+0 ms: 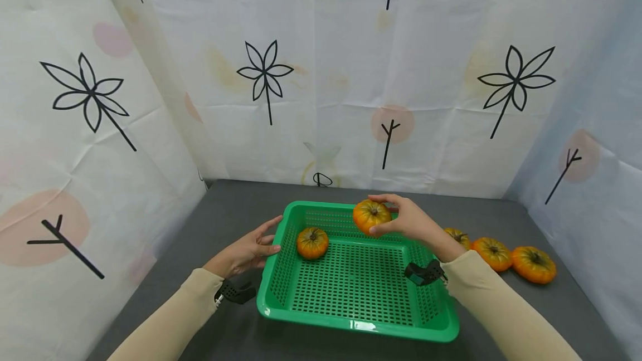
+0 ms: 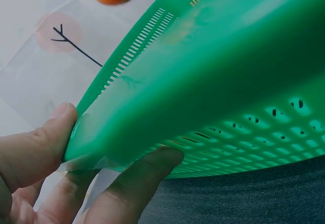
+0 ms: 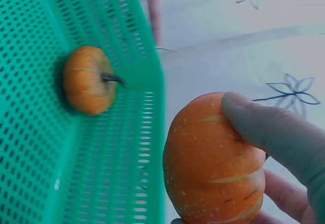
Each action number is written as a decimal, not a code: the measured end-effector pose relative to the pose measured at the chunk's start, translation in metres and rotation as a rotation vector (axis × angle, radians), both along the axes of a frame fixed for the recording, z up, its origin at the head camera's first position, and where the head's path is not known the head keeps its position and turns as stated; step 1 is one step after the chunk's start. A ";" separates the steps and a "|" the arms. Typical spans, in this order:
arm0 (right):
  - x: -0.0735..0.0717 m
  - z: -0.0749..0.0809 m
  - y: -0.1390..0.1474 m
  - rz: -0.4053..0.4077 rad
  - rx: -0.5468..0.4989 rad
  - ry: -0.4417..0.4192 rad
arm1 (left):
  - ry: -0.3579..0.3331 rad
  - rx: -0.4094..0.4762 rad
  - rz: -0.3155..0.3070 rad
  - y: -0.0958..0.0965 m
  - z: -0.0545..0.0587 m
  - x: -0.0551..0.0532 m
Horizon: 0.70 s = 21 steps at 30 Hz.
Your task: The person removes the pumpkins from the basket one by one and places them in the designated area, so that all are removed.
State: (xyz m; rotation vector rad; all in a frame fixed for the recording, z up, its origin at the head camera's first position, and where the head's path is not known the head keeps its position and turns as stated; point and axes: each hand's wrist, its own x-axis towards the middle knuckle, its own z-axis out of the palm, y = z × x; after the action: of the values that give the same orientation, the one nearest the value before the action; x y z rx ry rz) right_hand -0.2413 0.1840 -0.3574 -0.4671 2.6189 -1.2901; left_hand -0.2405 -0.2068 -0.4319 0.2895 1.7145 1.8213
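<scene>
My right hand point(image 1: 408, 222) grips a small orange pumpkin point(image 1: 370, 217) by its sides, held up over the far part of a green plastic basket point(image 1: 361, 325). In the right wrist view, the thumb point(image 3: 274, 132) presses on the held pumpkin point(image 3: 213, 163), which hides part of the other fingers. A second pumpkin point(image 1: 312, 243) sits inside the basket near its left wall, stem up. At the basket's left side, my left hand point(image 1: 248, 252) holds the rim. The left wrist view shows its thumb point(image 2: 38, 150) on the rim and fingers against the outer wall below.
Three more orange pumpkins, a partly hidden one point(image 1: 457, 237), a middle one point(image 1: 491, 253) and an outer one point(image 1: 534, 264), lie in a row right of the basket. The dark grey table point(image 1: 241, 196) is bounded by patterned white cloth walls point(image 1: 331, 82) behind and at both sides.
</scene>
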 end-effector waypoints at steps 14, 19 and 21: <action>0.033 0.029 0.037 -0.111 0.021 0.089 | 0.005 0.009 -0.011 0.000 0.001 0.000; 0.044 0.032 0.053 -0.159 0.055 0.117 | 0.002 0.002 -0.011 0.000 0.001 0.000; 0.049 0.032 0.060 -0.181 0.074 0.125 | 0.001 0.003 -0.009 0.000 0.001 0.000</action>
State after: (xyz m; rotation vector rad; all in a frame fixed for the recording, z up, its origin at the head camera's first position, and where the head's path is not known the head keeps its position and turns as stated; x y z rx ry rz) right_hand -0.1927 0.2438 -0.3259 -0.3143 2.8590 -1.2467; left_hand -0.2401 -0.2067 -0.4307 0.2984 1.7087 1.8173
